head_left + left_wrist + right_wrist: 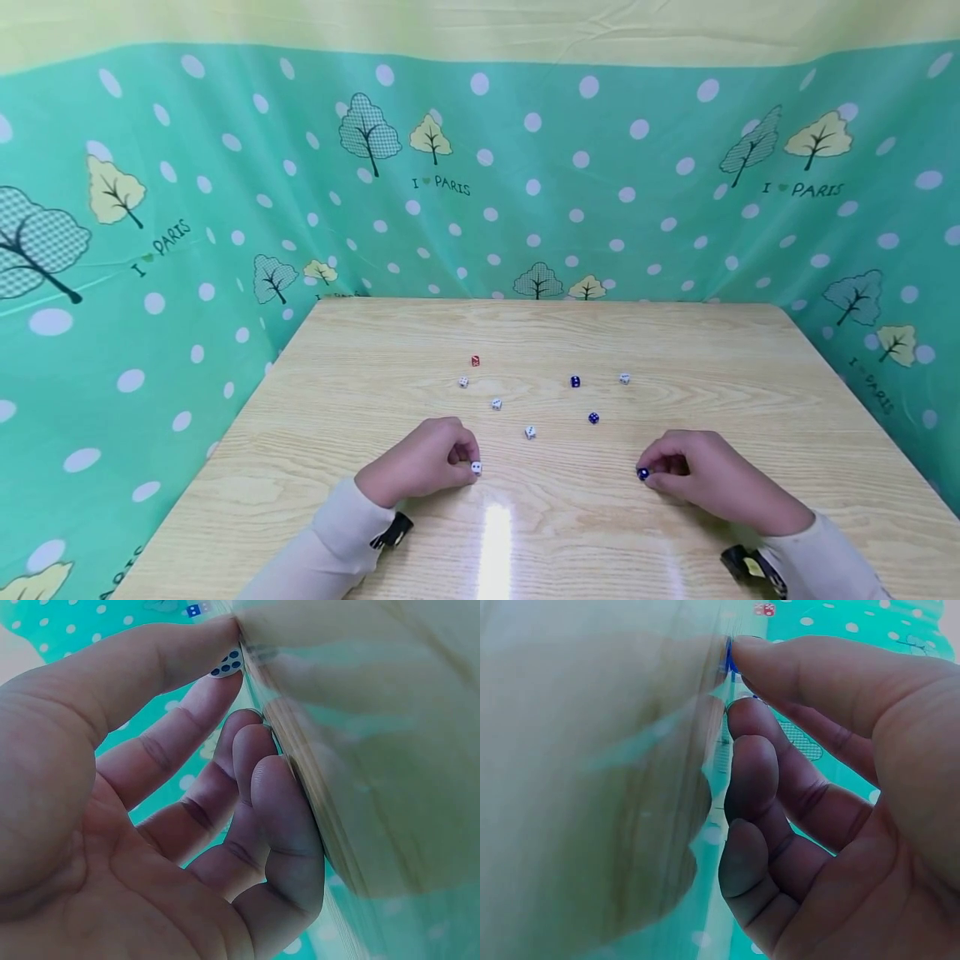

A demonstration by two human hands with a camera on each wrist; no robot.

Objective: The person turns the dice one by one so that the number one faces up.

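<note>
My left hand [432,457] pinches a white die [476,468] between thumb and index finger, low at the table. In the left wrist view the face of that white die [227,664] shows several dark pips, and the other fingers curl loosely beside the tabletop. Over on the right, my right hand [693,472] pinches a dark blue die [642,473] in the same way. Only a blue sliver of that die [732,660] shows past the thumb in the right wrist view. Ahead of the left hand lies a white die [530,432]; a blue die [593,418] lies ahead of the right.
Farther back on the wooden table [360,350] are a red die [476,361], two white dice at the left, including one [497,404], another blue die [575,382] and a white die [624,378]. A green dotted curtain [525,208] encloses the table's back and sides.
</note>
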